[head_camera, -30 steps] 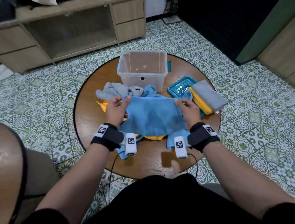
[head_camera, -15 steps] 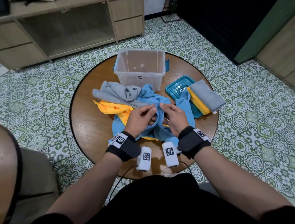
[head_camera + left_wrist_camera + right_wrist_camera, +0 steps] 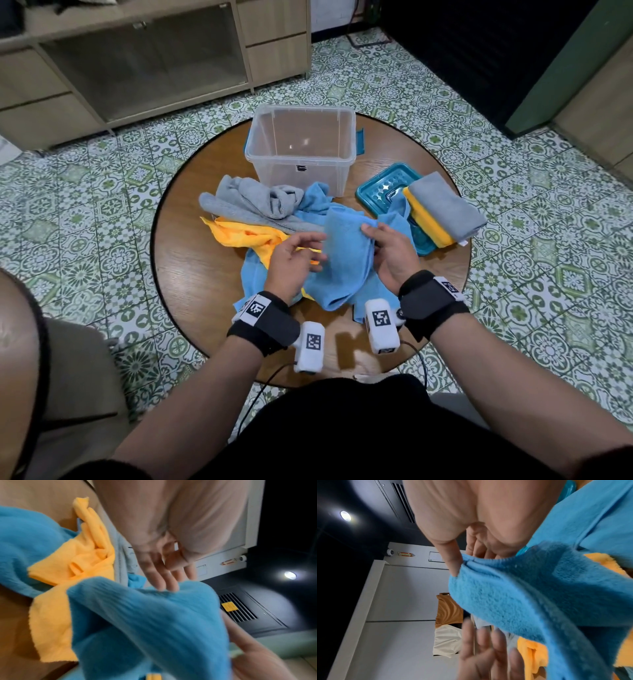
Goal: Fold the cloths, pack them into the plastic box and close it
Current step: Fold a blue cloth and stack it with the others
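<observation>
A blue cloth (image 3: 342, 257), doubled over, hangs above the table from my right hand (image 3: 376, 236). In the right wrist view its thumb (image 3: 452, 561) and fingers pinch the top edge of the blue cloth (image 3: 513, 595). My left hand (image 3: 301, 250) is open beside the cloth, and its straight fingers (image 3: 163, 577) touch the fold of the blue cloth (image 3: 145, 615). The clear plastic box (image 3: 301, 161) stands open at the back of the table, with nothing in it. Its teal lid (image 3: 380, 192) lies to the right and bears a folded grey cloth (image 3: 442, 202) on a folded yellow cloth (image 3: 428, 222).
A crumpled grey cloth (image 3: 253, 202), a loose yellow cloth (image 3: 246, 234) and another blue cloth (image 3: 253, 277) lie in a heap under my hands. The round wooden table (image 3: 191, 274) stands on a patterned tile floor. A low cabinet (image 3: 137, 68) is behind it.
The blue cloth was held spread wide between both hands. The hands came together, my left hand let go, and the cloth now hangs doubled from my right hand.
</observation>
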`<action>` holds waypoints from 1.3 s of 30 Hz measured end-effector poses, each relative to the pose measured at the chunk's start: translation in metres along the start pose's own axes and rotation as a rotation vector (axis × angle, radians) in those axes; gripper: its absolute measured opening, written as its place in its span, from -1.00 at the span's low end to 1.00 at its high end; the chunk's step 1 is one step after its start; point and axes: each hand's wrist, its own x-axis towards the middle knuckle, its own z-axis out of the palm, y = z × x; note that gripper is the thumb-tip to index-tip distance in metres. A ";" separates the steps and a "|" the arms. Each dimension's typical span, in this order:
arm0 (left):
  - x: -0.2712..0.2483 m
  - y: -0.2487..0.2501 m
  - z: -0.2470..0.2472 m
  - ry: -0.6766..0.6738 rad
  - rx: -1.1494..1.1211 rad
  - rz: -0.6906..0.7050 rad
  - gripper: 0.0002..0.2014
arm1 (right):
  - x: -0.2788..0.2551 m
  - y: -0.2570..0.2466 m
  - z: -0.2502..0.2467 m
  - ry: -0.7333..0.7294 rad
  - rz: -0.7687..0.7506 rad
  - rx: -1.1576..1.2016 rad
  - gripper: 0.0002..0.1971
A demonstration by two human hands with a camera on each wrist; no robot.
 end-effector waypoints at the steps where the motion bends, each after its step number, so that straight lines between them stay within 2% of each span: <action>1: 0.004 -0.008 -0.005 0.110 0.034 -0.002 -0.68 | -0.002 -0.006 0.001 -0.021 0.013 0.023 -0.89; 3: 0.009 -0.019 -0.016 0.209 0.083 -0.073 -0.90 | -0.003 -0.017 0.001 -0.058 0.040 0.078 -0.89; 4: 0.012 -0.024 -0.018 0.196 0.096 -0.157 -0.77 | -0.003 -0.021 0.000 -0.070 0.043 0.103 -0.86; 6: 0.011 -0.028 -0.017 0.097 0.087 -0.358 -0.30 | -0.003 -0.026 0.003 -0.091 0.042 0.134 -0.76; 7: 0.009 -0.029 -0.015 0.035 0.041 -0.450 -0.23 | -0.003 -0.028 0.005 -0.095 0.042 0.134 -0.73; 9: 0.002 -0.028 -0.010 -0.084 -0.156 -0.560 -0.39 | -0.003 -0.031 0.010 -0.090 0.039 0.147 -0.72; 11: -0.001 -0.030 -0.006 -0.150 -0.340 -0.616 -0.43 | -0.001 -0.031 0.013 -0.083 0.034 0.185 -0.71; 13: -0.001 -0.033 -0.005 -0.139 -0.415 -0.586 -0.46 | 0.001 -0.030 0.011 -0.066 0.030 0.216 -0.65; 15: 0.005 -0.035 -0.008 -0.105 -0.438 -0.487 -0.51 | 0.002 -0.028 0.007 -0.015 0.023 0.228 -0.59; 18: 0.014 -0.029 -0.018 -0.033 -0.384 -0.320 -0.62 | 0.004 -0.024 -0.006 0.042 0.022 0.257 -0.69; 21: 0.022 -0.021 -0.028 -0.024 -0.305 -0.215 -0.68 | 0.008 -0.017 -0.019 0.140 0.053 0.249 -0.63; 23: 0.024 -0.013 -0.032 -0.011 -0.241 -0.203 -0.60 | 0.010 -0.013 -0.025 0.226 0.085 0.229 -0.59; 25: 0.024 -0.012 -0.035 -0.057 -0.251 -0.206 -0.43 | 0.012 -0.011 -0.028 0.289 0.100 0.216 -0.61; 29: 0.017 -0.024 -0.036 -0.229 -0.369 -0.258 -0.35 | 0.017 -0.009 -0.028 0.392 0.099 0.184 -0.65; 31: 0.017 -0.031 -0.028 -0.234 -0.287 -0.246 -0.31 | 0.018 -0.006 -0.028 0.425 0.105 0.161 -0.63; 34: 0.022 -0.032 -0.016 -0.133 -0.143 -0.249 -0.48 | 0.018 -0.002 -0.028 0.423 0.120 0.145 -0.62; 37: 0.027 -0.032 -0.014 -0.031 -0.172 -0.285 -0.69 | 0.015 0.000 -0.027 0.401 0.119 0.145 -0.61; 39: 0.027 -0.033 -0.015 -0.048 -0.207 -0.287 -0.77 | 0.016 -0.001 -0.029 0.405 0.106 0.143 -0.62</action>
